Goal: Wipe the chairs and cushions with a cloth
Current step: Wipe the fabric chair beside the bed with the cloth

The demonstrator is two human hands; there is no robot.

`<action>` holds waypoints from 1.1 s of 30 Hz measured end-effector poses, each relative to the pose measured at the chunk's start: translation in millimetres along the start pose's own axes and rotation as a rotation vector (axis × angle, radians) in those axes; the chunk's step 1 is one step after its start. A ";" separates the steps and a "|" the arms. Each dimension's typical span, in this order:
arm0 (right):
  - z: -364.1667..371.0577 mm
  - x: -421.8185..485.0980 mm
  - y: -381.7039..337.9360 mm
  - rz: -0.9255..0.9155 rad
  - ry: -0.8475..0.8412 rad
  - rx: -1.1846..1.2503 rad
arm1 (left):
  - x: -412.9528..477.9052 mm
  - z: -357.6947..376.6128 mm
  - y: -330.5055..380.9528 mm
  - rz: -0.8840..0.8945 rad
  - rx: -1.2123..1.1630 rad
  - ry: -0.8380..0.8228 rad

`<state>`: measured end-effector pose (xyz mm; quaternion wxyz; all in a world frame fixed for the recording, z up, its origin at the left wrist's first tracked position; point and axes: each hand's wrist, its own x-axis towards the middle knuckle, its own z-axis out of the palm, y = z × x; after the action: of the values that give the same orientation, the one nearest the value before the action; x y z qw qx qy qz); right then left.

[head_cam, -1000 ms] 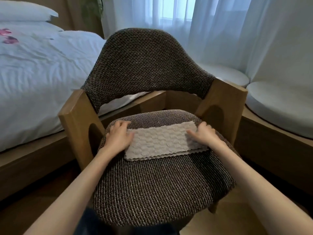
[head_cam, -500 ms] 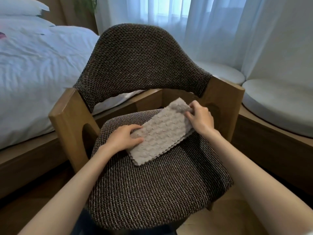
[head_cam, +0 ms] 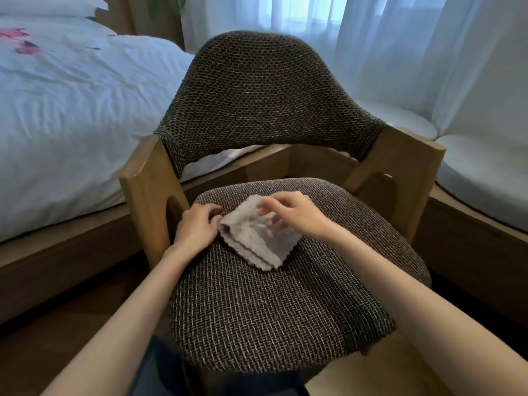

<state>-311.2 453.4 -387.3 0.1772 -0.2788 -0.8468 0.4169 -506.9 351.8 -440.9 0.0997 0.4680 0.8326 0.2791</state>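
Folded grey cloth (head_cam: pixel 257 244) lies on the woven seat of the chair (head_cam: pixel 271 310), towards its rear left. Left hand (head_cam: pixel 197 225) rests on the seat just beside the cloth's folded left edge, fingers curled and thumb touching the fold; cannot tell if it grips. Right hand (head_cam: pixel 297 214) sits over the cloth's top, blurred, fingers loosely spread, released.

- I'm looking into a bedroom: a bed (head_cam: pixel 71 115) with a white duvet and pillows (head_cam: pixel 48 4).
- Sheer curtains (head_cam: pixel 371 38) hang above white seat cushions (head_cam: pixel 485 178).
- A woven armchair (head_cam: pixel 265 90) stands beside the bed.
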 end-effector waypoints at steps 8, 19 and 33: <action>31.9 24.8 42.1 0.250 0.033 -0.462 | -11.8 -1.5 10.8 -0.018 -0.363 0.069; 29.9 28.0 42.7 0.386 0.130 -0.027 | -10.2 14.3 3.2 -0.016 -0.146 0.107; -57.9 52.9 11.8 -0.038 0.623 -0.594 | 22.8 7.4 24.4 0.024 -0.199 0.141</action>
<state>-317.9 527.1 -359.2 0.3443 -0.4145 -0.8410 0.0476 -498.4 383.5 -431.2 0.0837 0.4449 0.8001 0.3936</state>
